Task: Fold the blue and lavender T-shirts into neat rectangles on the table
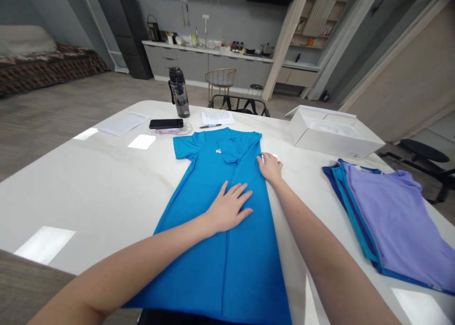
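Observation:
A blue short-sleeved T-shirt (209, 197) lies spread on the white table in front of me, its neckline away from me. Its right side is folded inward, with that sleeve turned back over the chest beside a small white mark. My left hand (229, 208) rests flat on the middle of the shirt, fingers spread, across the folded layer. At the shirt's right folded edge, below the shoulder, my right hand (270, 167) touches the fabric with its fingers slightly bent and apart. The shirt's hem hangs near my body.
On the right of the table (88, 187) lies a stack of folded shirts (387, 216), lilac on top. An open white box (330, 133) stands behind it. Toward the back are a water bottle (180, 95), a black phone (166, 124), a pen (210, 126) and papers (122, 124).

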Tool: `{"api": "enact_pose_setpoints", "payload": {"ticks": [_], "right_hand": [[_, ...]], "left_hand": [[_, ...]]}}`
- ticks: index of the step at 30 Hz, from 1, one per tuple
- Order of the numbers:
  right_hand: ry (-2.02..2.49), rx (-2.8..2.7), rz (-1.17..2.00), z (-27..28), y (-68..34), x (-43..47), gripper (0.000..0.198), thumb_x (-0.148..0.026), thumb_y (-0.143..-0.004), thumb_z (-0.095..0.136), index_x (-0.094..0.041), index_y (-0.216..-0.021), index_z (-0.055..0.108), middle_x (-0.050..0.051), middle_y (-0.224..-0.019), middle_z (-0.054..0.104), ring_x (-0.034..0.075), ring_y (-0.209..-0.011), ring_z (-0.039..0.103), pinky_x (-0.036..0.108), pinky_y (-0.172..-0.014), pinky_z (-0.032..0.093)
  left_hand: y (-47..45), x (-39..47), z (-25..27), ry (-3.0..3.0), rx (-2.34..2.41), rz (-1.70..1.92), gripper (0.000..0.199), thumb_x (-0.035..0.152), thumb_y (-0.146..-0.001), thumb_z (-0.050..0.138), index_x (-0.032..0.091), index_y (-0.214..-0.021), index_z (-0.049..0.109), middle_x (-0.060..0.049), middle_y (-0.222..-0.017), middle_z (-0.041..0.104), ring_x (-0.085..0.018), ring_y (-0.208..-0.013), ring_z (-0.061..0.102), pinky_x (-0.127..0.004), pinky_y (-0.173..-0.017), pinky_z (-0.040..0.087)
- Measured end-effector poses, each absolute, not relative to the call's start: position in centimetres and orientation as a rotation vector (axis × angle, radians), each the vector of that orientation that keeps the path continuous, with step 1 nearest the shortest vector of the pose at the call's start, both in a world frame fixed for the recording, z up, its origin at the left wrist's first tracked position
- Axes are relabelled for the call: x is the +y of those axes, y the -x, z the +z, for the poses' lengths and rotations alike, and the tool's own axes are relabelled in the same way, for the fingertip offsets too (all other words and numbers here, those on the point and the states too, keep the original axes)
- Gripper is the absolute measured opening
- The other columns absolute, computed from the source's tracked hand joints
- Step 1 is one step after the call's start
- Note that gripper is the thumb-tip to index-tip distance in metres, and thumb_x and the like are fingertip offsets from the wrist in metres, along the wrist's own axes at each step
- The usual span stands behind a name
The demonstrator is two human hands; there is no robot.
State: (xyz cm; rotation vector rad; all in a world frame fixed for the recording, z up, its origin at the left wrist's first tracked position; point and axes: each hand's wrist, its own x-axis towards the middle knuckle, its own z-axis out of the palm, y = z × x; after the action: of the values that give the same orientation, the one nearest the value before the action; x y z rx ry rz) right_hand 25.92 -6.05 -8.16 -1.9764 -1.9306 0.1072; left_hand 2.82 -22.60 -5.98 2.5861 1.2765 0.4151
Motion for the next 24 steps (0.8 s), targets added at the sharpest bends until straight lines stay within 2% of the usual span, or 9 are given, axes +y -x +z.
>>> {"api": "enact_pose_setpoints", "payload": {"ticks": [3, 5, 10, 14, 20, 24], "right_hand": [[1.996, -1.855, 0.12, -8.1, -26.3, -4.6, 0.049, -0.05, -0.106, 0.036, -0.024, -0.135, 0.065, 0.014, -0.14, 0.062, 0.033, -0.13, 0.05, 0.051, -0.108, 0.034], [2.014, -1.807, 0.132, -8.1, -26.6, -3.8, 0.048, -0.054, -0.104, 0.039, -0.025, -0.128, 0.069, 0.014, -0.132, 0.065, 0.033, -0.124, 0.054, 0.049, -0.105, 0.036], [2.079, -1.722, 0.225, -7.8, -27.2, -1.4, 0.047, -0.064, -0.098, 0.048, -0.025, -0.105, 0.074, 0.008, -0.103, 0.07, 0.029, -0.103, 0.062, 0.046, -0.096, 0.039], [2.112, -1.706, 0.272, -7.8, -27.4, 0.0, 0.039, -0.061, -0.093, 0.056, -0.027, -0.098, 0.074, 0.006, -0.099, 0.072, 0.029, -0.099, 0.064, 0.045, -0.094, 0.037], [2.119, -1.682, 0.308, -8.0, -27.6, 0.3, 0.037, -0.059, -0.092, 0.059, -0.026, -0.09, 0.075, 0.005, -0.092, 0.073, 0.029, -0.096, 0.065, 0.044, -0.092, 0.036], [2.096, -1.72, 0.255, -8.1, -27.5, 0.1, 0.035, -0.054, -0.096, 0.055, -0.024, -0.091, 0.073, 0.007, -0.095, 0.072, 0.028, -0.095, 0.064, 0.043, -0.09, 0.037]], "left_hand": [[-2.0, -15.7, -5.1, -2.431, 1.537, 0.539, 0.051, 0.046, -0.106, 0.035, 0.032, -0.153, 0.047, -0.007, -0.16, 0.048, -0.025, -0.146, 0.045, -0.047, -0.121, 0.035], [-1.3, -10.1, -4.7, -2.294, 1.762, 0.591, 0.044, 0.038, -0.105, 0.038, 0.027, -0.146, 0.052, -0.011, -0.151, 0.056, -0.029, -0.138, 0.052, -0.049, -0.113, 0.042], [0.1, 1.0, -4.9, -2.105, 2.09, 0.522, 0.042, 0.04, -0.103, 0.044, 0.019, -0.138, 0.056, -0.019, -0.143, 0.059, -0.038, -0.133, 0.052, -0.057, -0.107, 0.043], [0.3, 4.6, -5.9, -2.148, 2.059, 0.411, 0.04, 0.047, -0.101, 0.049, 0.021, -0.13, 0.061, -0.019, -0.138, 0.061, -0.039, -0.131, 0.052, -0.059, -0.105, 0.043], [0.2, 5.9, -6.9, -2.154, 2.111, 0.386, 0.026, 0.038, -0.102, 0.047, 0.022, -0.11, 0.067, -0.017, -0.13, 0.065, -0.036, -0.125, 0.056, -0.055, -0.1, 0.046], [1.0, 6.5, -6.4, -2.125, 2.137, 0.506, 0.025, 0.033, -0.105, 0.04, 0.023, -0.113, 0.062, -0.014, -0.12, 0.071, -0.033, -0.12, 0.06, -0.053, -0.101, 0.044]]}}
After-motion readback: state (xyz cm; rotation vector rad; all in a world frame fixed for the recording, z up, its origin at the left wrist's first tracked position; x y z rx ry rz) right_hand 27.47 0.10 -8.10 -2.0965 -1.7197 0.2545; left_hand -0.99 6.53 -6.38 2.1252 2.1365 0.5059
